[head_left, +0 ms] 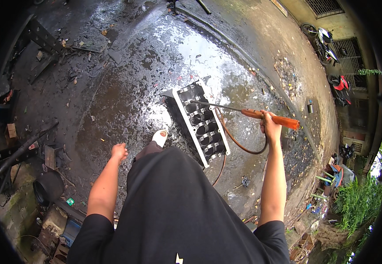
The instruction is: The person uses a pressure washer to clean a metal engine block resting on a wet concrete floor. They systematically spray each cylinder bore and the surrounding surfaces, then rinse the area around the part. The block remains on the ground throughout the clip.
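Holding spray lance (261,114) over engine block (199,123).

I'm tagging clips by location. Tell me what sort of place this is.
Probably an outdoor yard of a vehicle repair workshop: an engine block lies on wet concrete, the right hand holds a spray wand over it, and motorcycles are parked nearby.

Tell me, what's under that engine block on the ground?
Wet, shiny concrete floor surrounds the engine block, and an orange hose curves beside it. The right hand aims a spray wand at it. Beneath the block nothing shows.
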Demonstrator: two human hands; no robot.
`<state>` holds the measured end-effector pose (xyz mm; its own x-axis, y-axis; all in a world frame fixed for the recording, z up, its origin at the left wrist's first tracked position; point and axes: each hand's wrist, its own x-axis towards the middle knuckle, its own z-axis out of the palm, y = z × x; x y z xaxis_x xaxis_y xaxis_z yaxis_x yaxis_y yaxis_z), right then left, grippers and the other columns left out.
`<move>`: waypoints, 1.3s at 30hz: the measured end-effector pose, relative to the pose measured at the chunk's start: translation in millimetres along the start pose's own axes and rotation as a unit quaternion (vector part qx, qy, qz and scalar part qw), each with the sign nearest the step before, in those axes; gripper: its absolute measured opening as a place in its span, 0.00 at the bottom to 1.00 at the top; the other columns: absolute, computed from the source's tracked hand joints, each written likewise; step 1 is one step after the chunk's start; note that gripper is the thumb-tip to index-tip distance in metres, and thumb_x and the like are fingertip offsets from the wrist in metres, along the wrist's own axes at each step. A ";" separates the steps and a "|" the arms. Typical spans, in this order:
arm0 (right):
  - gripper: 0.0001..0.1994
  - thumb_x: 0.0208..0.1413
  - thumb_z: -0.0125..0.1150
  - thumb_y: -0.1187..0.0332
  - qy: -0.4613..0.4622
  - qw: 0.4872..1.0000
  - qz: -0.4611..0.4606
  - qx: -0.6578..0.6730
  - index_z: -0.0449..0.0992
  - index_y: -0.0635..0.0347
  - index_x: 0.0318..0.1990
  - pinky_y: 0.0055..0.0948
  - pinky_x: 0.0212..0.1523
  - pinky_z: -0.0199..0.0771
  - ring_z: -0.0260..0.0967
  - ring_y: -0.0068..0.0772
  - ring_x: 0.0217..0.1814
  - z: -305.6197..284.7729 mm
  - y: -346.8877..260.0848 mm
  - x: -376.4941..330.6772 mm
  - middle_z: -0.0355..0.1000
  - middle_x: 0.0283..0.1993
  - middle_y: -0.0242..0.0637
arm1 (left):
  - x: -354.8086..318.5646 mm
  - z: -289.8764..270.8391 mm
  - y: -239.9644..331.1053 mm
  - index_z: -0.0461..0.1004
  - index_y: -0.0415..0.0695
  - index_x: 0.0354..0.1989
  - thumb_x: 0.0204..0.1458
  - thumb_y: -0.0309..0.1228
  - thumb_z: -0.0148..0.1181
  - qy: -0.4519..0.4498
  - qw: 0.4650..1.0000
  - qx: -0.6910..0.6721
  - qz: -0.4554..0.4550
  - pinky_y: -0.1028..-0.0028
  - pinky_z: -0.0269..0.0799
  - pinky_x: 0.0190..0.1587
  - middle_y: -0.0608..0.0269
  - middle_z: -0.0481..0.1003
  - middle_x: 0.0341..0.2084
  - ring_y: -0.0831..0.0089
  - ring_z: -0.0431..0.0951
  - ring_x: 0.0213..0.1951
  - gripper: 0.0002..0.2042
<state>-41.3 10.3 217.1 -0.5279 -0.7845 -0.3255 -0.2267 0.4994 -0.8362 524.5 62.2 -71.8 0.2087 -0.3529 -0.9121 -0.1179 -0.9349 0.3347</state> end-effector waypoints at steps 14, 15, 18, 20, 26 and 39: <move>0.14 0.60 0.50 0.63 0.010 1.000 -0.009 -0.016 0.75 0.63 0.45 0.17 0.13 0.55 0.57 0.16 0.12 6.7 2.7 1.2 0.64 0.17 0.28 | -0.3 -2.5 -1.5 0.69 0.43 0.39 0.55 0.38 0.50 0.002 1.000 -0.015 0.002 0.76 0.61 0.12 0.66 0.70 0.22 0.78 0.69 0.17 0.11; 0.14 0.60 0.50 0.63 0.005 1.000 -0.001 -0.007 0.75 0.63 0.45 0.17 0.13 0.56 0.57 0.16 0.12 7.4 2.7 0.9 0.64 0.17 0.28 | -0.8 -2.6 -1.5 0.69 0.43 0.39 0.55 0.38 0.50 0.000 1.000 -0.027 0.001 0.77 0.60 0.12 0.66 0.70 0.22 0.78 0.69 0.17 0.11; 0.14 0.59 0.50 0.63 0.000 1.000 -0.017 0.004 0.75 0.62 0.44 0.17 0.14 0.56 0.57 0.16 0.13 8.9 0.0 0.9 0.64 0.17 0.28 | -2.1 -2.2 0.0 0.69 0.42 0.41 0.55 0.37 0.50 -0.002 1.000 -0.029 0.001 0.78 0.59 0.11 0.66 0.69 0.22 0.78 0.69 0.17 0.12; 0.14 0.59 0.50 0.63 0.002 0.999 -0.032 0.009 0.75 0.62 0.45 0.16 0.14 0.57 0.57 0.16 0.13 10.0 -3.1 2.0 0.64 0.17 0.28 | -2.2 -3.1 1.0 0.69 0.43 0.42 0.55 0.38 0.50 -0.001 1.000 -0.015 0.006 0.77 0.60 0.11 0.66 0.70 0.22 0.78 0.70 0.17 0.13; 0.14 0.60 0.50 0.62 0.013 0.999 -0.032 0.023 0.75 0.62 0.45 0.16 0.15 0.57 0.58 0.15 0.14 12.3 -10.8 1.6 0.65 0.19 0.28 | -0.4 -4.3 4.5 0.69 0.43 0.44 0.55 0.38 0.50 0.000 1.000 -0.016 0.008 0.77 0.62 0.13 0.66 0.70 0.23 0.78 0.70 0.18 0.14; 0.13 0.61 0.51 0.63 -0.010 0.999 -0.023 0.041 0.75 0.60 0.46 0.16 0.13 0.56 0.57 0.15 0.14 16.6 -14.6 -3.7 0.65 0.19 0.29 | 0.9 -2.9 2.2 0.71 0.44 0.40 0.54 0.40 0.50 0.001 1.000 -0.005 0.006 0.76 0.64 0.16 0.67 0.71 0.23 0.78 0.71 0.19 0.13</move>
<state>-22.5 -0.3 223.2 -0.5009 -0.8142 -0.2936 -0.1820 0.4307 -0.8840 527.2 59.7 -71.2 0.2097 -0.3638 -0.9075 -0.1098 -0.9311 0.3479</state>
